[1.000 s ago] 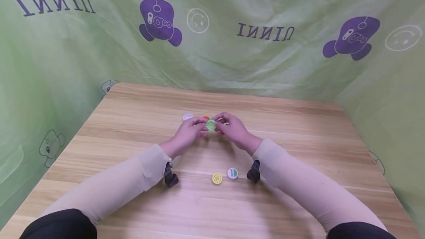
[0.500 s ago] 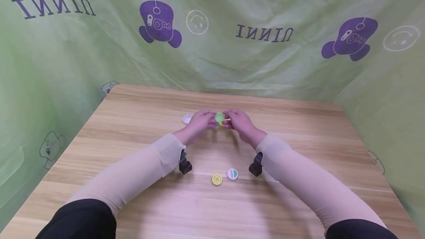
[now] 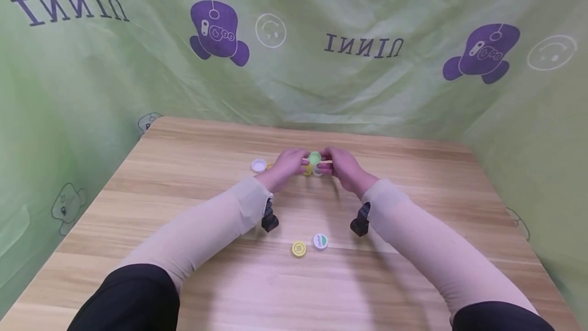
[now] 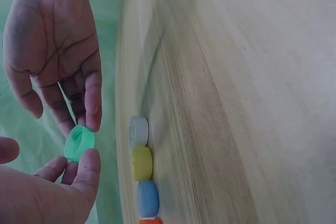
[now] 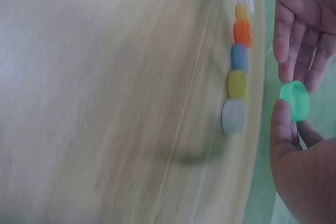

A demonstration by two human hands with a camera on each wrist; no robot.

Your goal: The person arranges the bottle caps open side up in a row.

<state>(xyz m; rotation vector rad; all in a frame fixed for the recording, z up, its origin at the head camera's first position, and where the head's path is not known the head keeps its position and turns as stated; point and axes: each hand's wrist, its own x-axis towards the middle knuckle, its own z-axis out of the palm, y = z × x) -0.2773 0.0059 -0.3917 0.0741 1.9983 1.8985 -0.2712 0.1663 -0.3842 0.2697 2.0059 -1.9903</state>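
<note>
Above table (image 3: pixel 184 178): green cap (image 3: pixel 314 157)
left hand (image 3: pixel 288 163): fingertips pinch cap
right hand (image 3: pixel 342 166): fingertips pinch cap
below: cap row (image 5: pixel 237 72)

green cap (image 3: pixel 314 157) | row caps (image 5: pixel 237 84): white, yellow, blue, orange | near caps: yellow (image 3: pixel 299 249), white-green (image 3: pixel 320 241) | desk (image 3: pixel 413 280): light woodgrain | backdrop (image 3: pixel 138 65): green, purple print | sleeves (image 3: pixel 206 229): beige

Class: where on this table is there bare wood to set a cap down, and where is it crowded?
Bare: the table right of the right hand, and the left edge. Crowded: the cap row under the green cap; two caps between the sleeves.
</note>
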